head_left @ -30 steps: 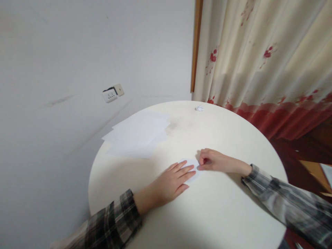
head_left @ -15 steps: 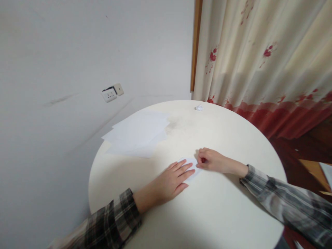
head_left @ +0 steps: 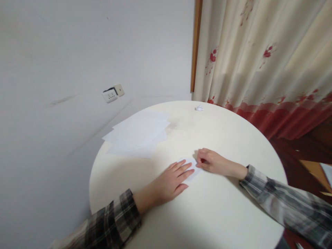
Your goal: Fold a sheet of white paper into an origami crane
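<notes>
A small folded white paper (head_left: pixel 193 162) lies near the middle of the round cream table (head_left: pixel 228 211). My left hand (head_left: pixel 171 181) rests flat on it, fingers stretched out and together, covering most of it. My right hand (head_left: pixel 209 160) is curled at the paper's right edge, fingertips pinched and pressing down on that edge. Both forearms wear plaid sleeves.
A loose stack of white sheets (head_left: pixel 137 135) lies at the table's far left, partly over the rim. A tiny crumpled paper ball (head_left: pixel 199 108) sits at the far edge. A floral curtain (head_left: pixel 259 58) hangs behind on the right; a wall socket (head_left: pixel 112 93) is at left.
My right hand has slid a little to the left along the paper's edge. My left hand stays flat on the paper.
</notes>
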### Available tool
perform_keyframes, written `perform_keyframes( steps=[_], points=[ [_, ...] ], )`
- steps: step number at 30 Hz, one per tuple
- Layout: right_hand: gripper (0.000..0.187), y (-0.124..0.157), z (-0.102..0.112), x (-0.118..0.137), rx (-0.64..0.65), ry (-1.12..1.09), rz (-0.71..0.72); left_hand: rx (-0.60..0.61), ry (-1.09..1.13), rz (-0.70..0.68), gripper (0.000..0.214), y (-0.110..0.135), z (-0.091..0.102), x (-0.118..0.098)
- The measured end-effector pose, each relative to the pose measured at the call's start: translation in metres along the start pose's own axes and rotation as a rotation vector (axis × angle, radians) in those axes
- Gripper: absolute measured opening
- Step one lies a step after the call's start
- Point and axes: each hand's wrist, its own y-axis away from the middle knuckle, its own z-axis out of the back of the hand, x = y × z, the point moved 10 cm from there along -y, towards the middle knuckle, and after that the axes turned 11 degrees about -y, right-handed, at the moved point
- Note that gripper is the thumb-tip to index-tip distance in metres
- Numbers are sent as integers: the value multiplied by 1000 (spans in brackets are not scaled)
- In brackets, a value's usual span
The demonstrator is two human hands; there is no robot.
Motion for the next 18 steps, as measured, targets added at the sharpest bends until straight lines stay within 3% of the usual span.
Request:
perform_keyframes(
  steps=[4, 18],
  points=[
    [11, 4, 2, 9, 14, -112, 79, 1, 10, -8, 48, 0, 1, -1],
    [15, -4, -1, 5, 35, -119, -33, -11, 19, 0, 48, 1, 4, -3]
  ],
)
